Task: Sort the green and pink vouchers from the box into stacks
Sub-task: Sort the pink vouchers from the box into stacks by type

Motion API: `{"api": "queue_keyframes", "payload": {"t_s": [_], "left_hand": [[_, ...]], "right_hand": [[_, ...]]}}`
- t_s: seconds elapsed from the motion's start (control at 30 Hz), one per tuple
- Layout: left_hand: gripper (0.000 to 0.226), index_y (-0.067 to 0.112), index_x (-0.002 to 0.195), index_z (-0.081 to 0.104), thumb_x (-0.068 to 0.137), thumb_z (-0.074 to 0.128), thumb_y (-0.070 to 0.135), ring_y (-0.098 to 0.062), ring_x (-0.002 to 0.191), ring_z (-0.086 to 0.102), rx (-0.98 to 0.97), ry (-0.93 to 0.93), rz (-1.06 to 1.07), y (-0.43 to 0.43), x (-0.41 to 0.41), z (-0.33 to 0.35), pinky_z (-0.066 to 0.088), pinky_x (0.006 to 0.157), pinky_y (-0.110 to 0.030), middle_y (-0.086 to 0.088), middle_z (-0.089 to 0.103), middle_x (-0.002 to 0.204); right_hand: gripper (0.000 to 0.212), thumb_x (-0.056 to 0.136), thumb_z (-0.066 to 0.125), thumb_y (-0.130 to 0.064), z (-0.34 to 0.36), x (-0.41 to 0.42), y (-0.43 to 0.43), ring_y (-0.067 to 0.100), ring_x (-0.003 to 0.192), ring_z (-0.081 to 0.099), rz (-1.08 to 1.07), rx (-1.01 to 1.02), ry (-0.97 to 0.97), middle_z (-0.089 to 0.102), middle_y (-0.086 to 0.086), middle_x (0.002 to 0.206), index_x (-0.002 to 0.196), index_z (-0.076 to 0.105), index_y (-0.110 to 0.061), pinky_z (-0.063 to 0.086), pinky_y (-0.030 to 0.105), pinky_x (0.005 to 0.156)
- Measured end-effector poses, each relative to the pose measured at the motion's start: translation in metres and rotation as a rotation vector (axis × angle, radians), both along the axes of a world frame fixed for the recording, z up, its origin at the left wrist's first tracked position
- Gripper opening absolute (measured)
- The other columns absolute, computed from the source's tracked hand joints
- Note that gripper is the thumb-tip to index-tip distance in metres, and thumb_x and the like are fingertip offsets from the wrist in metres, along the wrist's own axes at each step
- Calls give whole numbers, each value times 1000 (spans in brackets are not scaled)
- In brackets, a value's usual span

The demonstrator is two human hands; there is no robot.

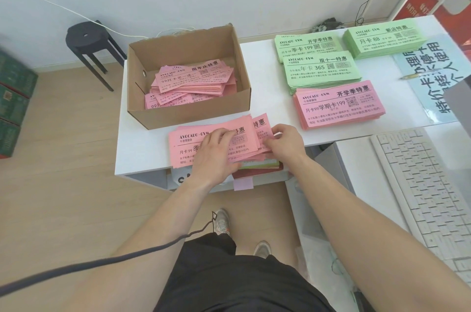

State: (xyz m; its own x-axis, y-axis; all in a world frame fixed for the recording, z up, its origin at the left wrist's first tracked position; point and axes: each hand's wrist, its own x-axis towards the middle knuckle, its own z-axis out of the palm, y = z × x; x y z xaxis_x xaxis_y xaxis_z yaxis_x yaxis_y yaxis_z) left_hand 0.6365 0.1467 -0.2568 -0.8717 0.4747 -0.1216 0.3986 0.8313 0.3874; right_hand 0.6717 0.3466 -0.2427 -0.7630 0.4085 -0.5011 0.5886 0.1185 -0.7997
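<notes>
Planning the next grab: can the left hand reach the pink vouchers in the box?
Probably yes, once the left hand lets go of the near stack. The box is open-topped, right beyond it, and its pink vouchers lie uncovered.

Three green stacks (322, 69) lie on the desk (265, 82), all beyond the fingers (277, 131). Two pink stacks: the near pink stack (193, 143) under the fingers, the far pink stack (339, 107) beyond them. One box (188, 115), one keyboard (420, 184), one pen (418, 74).
</notes>
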Motion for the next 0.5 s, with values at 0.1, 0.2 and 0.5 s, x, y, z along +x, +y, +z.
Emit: {"api": "queue_keyframes", "payload": {"t_s": [0.1, 0.2, 0.5], "left_hand": [[85, 25, 147, 43, 74, 81, 42, -21, 133, 38, -25, 26, 0, 0, -1, -1, 35, 109, -36, 3, 42, 146], [81, 27, 146, 44, 75, 79, 43, -19, 131, 39, -17, 14, -6, -3, -2, -2, 37, 109, -37, 6, 42, 145], [75, 25, 142, 49, 72, 75, 32, -19, 128, 44, -4, 20, -26, -16, -5, -3, 42, 107, -38, 7, 46, 143]], "right_hand": [[14, 91, 67, -3, -3, 2, 2, 21, 74, 76, 14, 46, -15, 75, 10, 91, 83, 60, -13, 63, 32, 59], [15, 91, 68, -3, -6, 3, 4, 25, 76, 76, -4, 30, -20, 74, 13, 95, 83, 59, -12, 65, 38, 64], [9, 94, 64, -5, -8, 9, 17, 25, 82, 74, -96, 34, -39, 72, 11, 100, 88, 60, -9, 65, 40, 68]]}}
